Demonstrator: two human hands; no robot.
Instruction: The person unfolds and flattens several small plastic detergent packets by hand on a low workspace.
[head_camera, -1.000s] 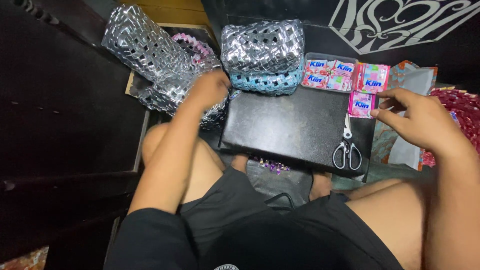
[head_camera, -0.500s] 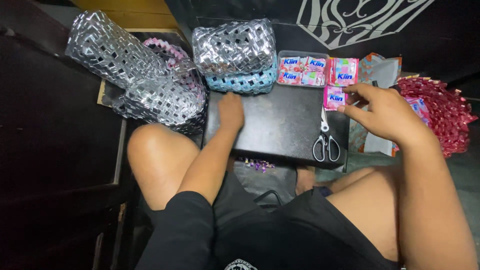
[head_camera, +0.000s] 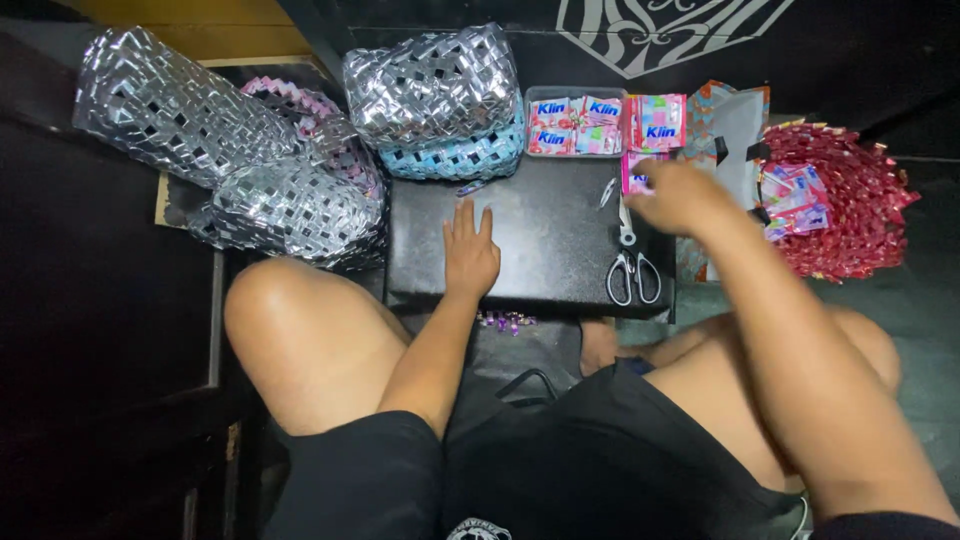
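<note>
At frame centre, our left hand (head_camera: 470, 255) rests flat, fingers released, on the black board (head_camera: 545, 235); our right hand (head_camera: 680, 195) pinches 1 light, limp pink sachet (head_camera: 634, 176), best held by its edge.

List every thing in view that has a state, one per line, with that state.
Left hand: flat, palm down on the black board, holding nothing.
Right hand: blurred, at a pink sachet; grip cannot be told.
Scissors: closed, lying flat on the board.
Clear box: open, holding pink and blue sachets.
Silver woven bag: upright behind the board.
Red woven piece: lying right of the board.
</note>
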